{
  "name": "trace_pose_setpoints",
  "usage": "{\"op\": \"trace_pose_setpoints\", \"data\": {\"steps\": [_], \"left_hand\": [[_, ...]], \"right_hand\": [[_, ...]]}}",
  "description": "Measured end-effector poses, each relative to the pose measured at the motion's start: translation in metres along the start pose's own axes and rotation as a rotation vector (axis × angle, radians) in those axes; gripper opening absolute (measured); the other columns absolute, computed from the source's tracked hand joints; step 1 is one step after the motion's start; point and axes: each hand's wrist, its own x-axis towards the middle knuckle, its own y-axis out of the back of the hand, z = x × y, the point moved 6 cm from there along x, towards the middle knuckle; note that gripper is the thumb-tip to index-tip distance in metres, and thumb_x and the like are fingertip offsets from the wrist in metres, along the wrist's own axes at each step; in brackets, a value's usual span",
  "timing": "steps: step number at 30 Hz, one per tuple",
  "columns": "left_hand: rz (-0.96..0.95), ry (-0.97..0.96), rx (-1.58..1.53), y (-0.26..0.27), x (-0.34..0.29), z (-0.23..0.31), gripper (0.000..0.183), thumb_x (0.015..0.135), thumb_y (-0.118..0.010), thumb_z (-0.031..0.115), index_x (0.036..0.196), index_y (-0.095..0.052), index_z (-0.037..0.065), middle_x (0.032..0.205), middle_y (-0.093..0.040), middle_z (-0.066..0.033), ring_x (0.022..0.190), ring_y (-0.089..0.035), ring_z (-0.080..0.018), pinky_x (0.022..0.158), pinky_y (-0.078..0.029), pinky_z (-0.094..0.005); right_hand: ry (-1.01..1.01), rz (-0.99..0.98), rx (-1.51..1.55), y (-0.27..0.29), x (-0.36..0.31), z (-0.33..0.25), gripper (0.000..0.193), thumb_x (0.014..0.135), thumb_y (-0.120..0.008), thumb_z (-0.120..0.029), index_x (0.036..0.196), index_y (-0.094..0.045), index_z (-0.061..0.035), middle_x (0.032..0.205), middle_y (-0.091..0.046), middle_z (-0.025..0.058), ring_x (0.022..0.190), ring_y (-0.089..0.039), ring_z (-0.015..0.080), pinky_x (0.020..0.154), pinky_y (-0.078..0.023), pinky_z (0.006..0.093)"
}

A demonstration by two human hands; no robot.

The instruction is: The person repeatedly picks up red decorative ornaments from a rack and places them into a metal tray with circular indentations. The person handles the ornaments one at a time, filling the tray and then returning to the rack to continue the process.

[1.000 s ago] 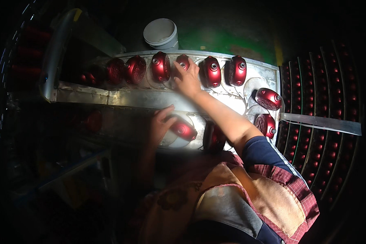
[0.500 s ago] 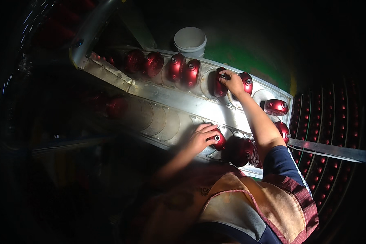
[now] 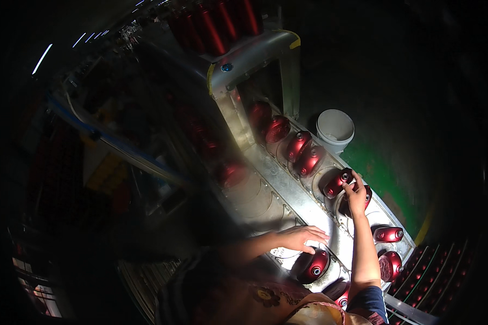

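Note:
Glossy red bottles with short ringed necks stand on the round plates of a metal conveyor. On the far lane, my right hand (image 3: 356, 199) has its thumb and fingers closed around the neck end of one red bottle (image 3: 335, 184). Partly hidden behind that hand is another red bottle (image 3: 367, 198). My left hand (image 3: 301, 238) lies over the near lane with its fingers stretched out. Just below it sits a red bottle (image 3: 315, 265), neck toward me; the thumb is close to its edge, and contact is unclear.
A metal arch (image 3: 255, 51) spans the conveyor (image 3: 279, 181) farther along, with red bottles (image 3: 217, 24) above it. Beyond the far rail stands a white bucket (image 3: 335, 129). Rows of red pieces (image 3: 425, 276) fill a rack at lower right, beside a metal bar (image 3: 415, 311).
The view has swung left, bringing more of the arch into sight. My left hand has come off the near bottle's neck and straightened its fingers. The right hand stays at a far-lane bottle.

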Motion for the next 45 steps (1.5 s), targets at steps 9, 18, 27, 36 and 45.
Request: {"op": "trace_pose_setpoints", "data": {"steps": [9, 18, 27, 36, 45], "left_hand": [[0.793, 0.479, 0.45, 0.22, 0.052, -0.123, 0.073, 0.072, -0.08, 0.023, 0.137, -0.051, 0.009, 0.138, -0.053, -0.0108, 0.128, -0.045, -0.0318, 0.109, -0.037, -0.0391], [0.851, 0.733, 0.621, 0.247, 0.054, -0.177, 0.07, 0.068, -0.08, 0.013, 0.131, -0.052, 0.022, 0.136, -0.05, -0.0085, 0.125, -0.047, -0.0351, 0.103, -0.043, -0.0414], [0.787, 0.835, 0.703, 0.267, 0.038, -0.175, 0.072, 0.069, -0.081, 0.014, 0.134, -0.051, 0.026, 0.134, -0.052, -0.0068, 0.121, -0.052, -0.0345, 0.1, -0.045, -0.0402], [1.054, 0.156, -0.013, 0.186, -0.013, -0.027, 0.015, 0.086, -0.071, 0.011, 0.098, -0.067, 0.003, 0.111, -0.061, -0.0041, 0.096, -0.06, -0.0123, 0.079, -0.051, -0.0274], [1.088, 0.344, -0.384, -0.012, -0.205, 0.036, 0.023, 0.091, -0.067, 0.01, 0.113, -0.066, 0.002, 0.097, -0.068, -0.0031, 0.085, -0.062, -0.0091, 0.075, -0.05, -0.024]], "right_hand": [[-0.09, 0.113, 0.098, 0.078, -0.14, -0.04, 0.029, 0.088, -0.063, 0.002, 0.117, -0.061, 0.0006, 0.072, -0.047, -0.0066, 0.06, -0.043, 0.0025, 0.055, -0.036, 0.0174], [-0.304, 0.451, 0.204, 0.128, -0.238, -0.016, 0.024, 0.09, -0.061, 0.002, 0.114, -0.061, -0.0006, 0.075, -0.044, -0.0096, 0.065, -0.039, -0.0001, 0.059, -0.029, 0.0142], [-0.18, 0.569, 0.111, 0.133, -0.255, -0.052, 0.026, 0.092, -0.067, -0.011, 0.115, -0.063, 0.0005, 0.098, -0.062, -0.0009, 0.082, -0.053, 0.0043, 0.072, -0.041, 0.0169], [-0.158, 0.459, 0.145, 0.142, -0.297, -0.074, 0.023, 0.095, -0.062, -0.013, 0.115, -0.062, -0.0016, 0.081, -0.056, -0.0033, 0.062, -0.046, 0.0029, 0.053, -0.035, 0.0172], [-0.111, 0.059, 0.23, 0.099, -0.332, -0.094, 0.005, 0.092, -0.06, -0.007, 0.088, -0.059, -0.0046, 0.071, -0.053, -0.0021, 0.06, -0.046, 0.0062, 0.056, -0.037, 0.0205]]}}
